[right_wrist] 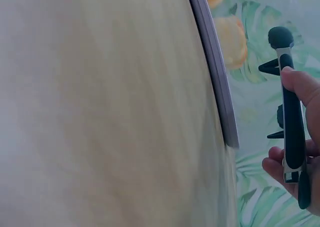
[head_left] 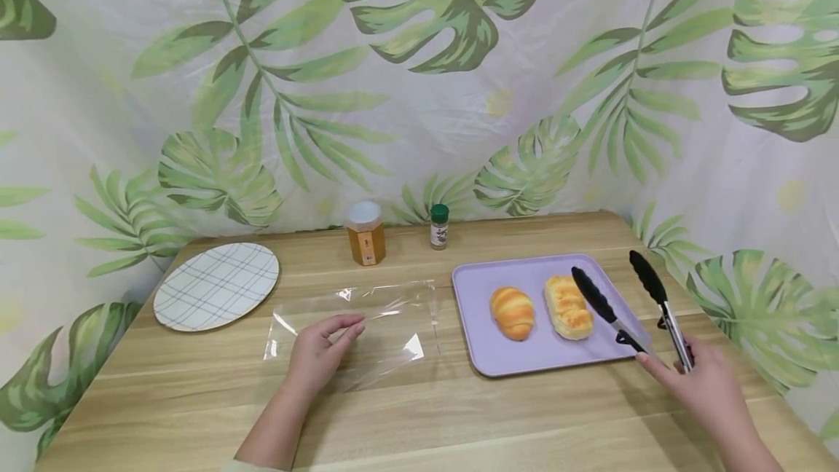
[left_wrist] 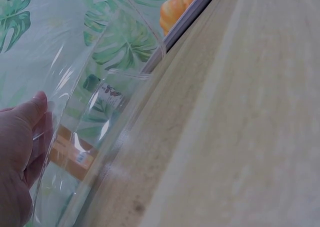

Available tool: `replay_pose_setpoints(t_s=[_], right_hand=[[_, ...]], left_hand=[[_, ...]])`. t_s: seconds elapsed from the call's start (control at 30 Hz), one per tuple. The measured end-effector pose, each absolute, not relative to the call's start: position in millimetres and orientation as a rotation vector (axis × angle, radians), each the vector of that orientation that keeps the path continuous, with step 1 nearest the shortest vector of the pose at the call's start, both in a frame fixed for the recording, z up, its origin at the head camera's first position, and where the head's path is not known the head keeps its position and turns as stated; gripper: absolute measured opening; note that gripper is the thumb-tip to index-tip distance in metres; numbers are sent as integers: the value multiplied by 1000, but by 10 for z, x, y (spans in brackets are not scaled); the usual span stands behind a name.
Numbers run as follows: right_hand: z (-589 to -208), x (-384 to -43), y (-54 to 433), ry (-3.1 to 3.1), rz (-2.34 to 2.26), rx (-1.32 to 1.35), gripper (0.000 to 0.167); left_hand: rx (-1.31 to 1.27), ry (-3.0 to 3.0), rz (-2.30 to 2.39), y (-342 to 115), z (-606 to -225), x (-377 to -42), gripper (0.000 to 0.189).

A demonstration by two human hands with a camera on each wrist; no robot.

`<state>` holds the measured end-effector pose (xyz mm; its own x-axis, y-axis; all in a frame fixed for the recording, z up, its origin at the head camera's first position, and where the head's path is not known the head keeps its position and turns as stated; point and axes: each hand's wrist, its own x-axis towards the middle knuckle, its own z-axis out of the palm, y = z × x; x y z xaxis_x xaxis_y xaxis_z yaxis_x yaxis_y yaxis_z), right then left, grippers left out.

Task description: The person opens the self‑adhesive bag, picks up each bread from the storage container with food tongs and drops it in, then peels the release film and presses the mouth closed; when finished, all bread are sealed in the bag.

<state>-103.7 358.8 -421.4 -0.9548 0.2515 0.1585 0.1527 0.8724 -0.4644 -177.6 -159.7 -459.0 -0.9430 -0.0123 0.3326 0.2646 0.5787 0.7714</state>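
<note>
metal tongs, scalloped tips, right hand gripping, left hand pinching glossy clear bag

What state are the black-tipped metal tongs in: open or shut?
Open: the black-tipped metal tongs in the right hand have their arms spread, tips apart in the head view.

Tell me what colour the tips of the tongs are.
The tips are black; the head view shows them best.

2 breads, 1 pair of tongs
</note>
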Motion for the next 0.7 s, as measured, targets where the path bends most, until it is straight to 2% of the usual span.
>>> replay_pose_setpoints(t_s=[0.07, 0.2, 0.43, 0.7], right_hand=[[-4209, -994, 3530, -2878, 692, -327, 77], [-4206, -935, 3433, -2945, 704, -336, 88], [-4243, -862, 3295, -3011, 693, -279, 79], [-4241, -826, 3190, -3093, 636, -272, 88]], left_hand=[[-205, -2510, -1302, -1598, -4593, -1775, 16], [-205, -2508, -1303, -1599, -4596, -1772, 17], [-206, -2504, -1297, -1603, -4597, -1768, 15], [-208, -2503, -1294, -1598, -4600, -1773, 16]])
